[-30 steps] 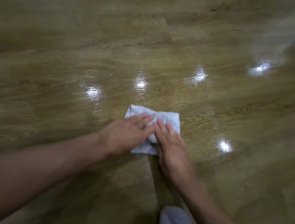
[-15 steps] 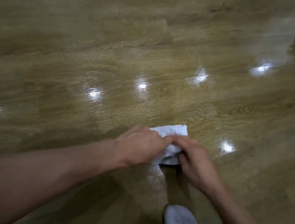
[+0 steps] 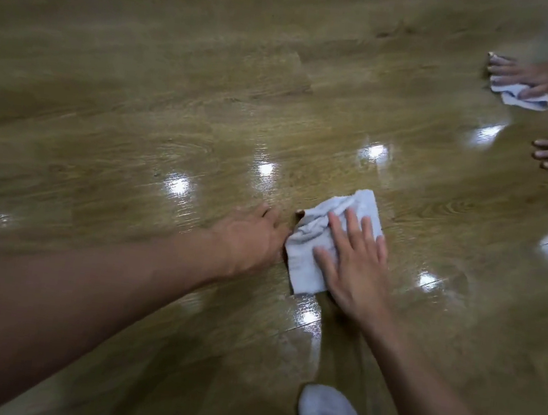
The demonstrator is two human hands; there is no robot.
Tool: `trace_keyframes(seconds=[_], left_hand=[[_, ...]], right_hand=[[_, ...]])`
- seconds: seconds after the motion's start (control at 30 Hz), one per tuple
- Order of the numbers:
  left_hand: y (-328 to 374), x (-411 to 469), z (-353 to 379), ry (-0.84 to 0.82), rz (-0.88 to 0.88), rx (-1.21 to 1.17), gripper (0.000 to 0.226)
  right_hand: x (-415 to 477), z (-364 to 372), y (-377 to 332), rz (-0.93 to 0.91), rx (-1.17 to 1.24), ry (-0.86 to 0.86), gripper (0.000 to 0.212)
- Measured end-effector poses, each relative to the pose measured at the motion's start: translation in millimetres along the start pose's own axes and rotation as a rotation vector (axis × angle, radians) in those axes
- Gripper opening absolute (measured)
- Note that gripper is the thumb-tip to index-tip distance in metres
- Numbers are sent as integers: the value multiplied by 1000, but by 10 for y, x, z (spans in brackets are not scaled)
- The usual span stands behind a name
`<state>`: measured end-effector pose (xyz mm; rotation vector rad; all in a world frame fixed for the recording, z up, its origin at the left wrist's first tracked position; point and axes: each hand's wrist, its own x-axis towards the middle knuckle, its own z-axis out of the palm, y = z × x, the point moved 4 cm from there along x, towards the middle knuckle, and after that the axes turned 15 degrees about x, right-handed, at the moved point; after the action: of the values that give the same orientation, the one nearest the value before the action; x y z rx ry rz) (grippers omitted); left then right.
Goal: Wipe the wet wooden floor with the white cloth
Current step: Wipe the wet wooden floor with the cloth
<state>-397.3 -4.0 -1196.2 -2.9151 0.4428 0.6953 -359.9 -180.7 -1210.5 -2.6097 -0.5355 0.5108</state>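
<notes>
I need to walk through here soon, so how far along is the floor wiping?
Done: no patch looks clearly dry yet. In hand: the right hand presses flat on the white cloth, with the left hand at its edge. Left: the wooden floor shows wet glare on every side of the cloth, so most of the job likely remains.

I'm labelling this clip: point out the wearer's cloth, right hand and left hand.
cloth [image 3: 311,233], head view, its wrinkled left part.
right hand [image 3: 357,275], head view, back of the hand.
left hand [image 3: 250,239], head view, back of the hand.
</notes>
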Motion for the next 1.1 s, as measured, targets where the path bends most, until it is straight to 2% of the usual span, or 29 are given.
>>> trace_keyframes(seconds=[0.07,0.17,0.27,0.33,0.4,0.47,0.53,0.6,0.67,0.77,0.87,0.93,1.03,1.1], left_hand=[[-17,-41,75,-53,34,90,53],[-173,-113,48,10,67,154,49],[-411,-181,99,-29,31,212,48],[-445,-218,171,-89,28,202,55],[-393,-230,225,-78,29,186,60],[-392,-219,262,-17,21,169,62],[-439,-203,284,6,29,159,62],[-479,-181,294,-5,64,191,63],[-536,-194,301,-39,85,191,66],[-660,-238,296,-63,18,71,77],[-697,-261,295,-78,-4,-15,91],[-669,-258,295,-95,-5,-16,95],[-660,-233,278,-106,-22,-19,97],[-657,-244,283,-109,-26,-33,98]], right_hand=[[199,88,-36,66,11,52,68],[330,187,-201,146,16,101,72],[-16,326,-347,-22,-81,79,68],[-295,339,-234,-125,-111,20,66],[-299,231,-19,-169,-83,-48,66],[10,94,106,-128,-36,-42,65],[509,-3,72,-13,-12,34,70],[886,-11,-83,106,-5,100,75],[980,74,-297,136,-13,138,74],[573,237,-464,-26,-91,132,71],[-40,369,-371,-220,-175,56,70],[-151,301,-255,-302,-221,1,70],[241,141,-283,-302,-243,25,77],[576,151,-427,-179,-175,70,78]])
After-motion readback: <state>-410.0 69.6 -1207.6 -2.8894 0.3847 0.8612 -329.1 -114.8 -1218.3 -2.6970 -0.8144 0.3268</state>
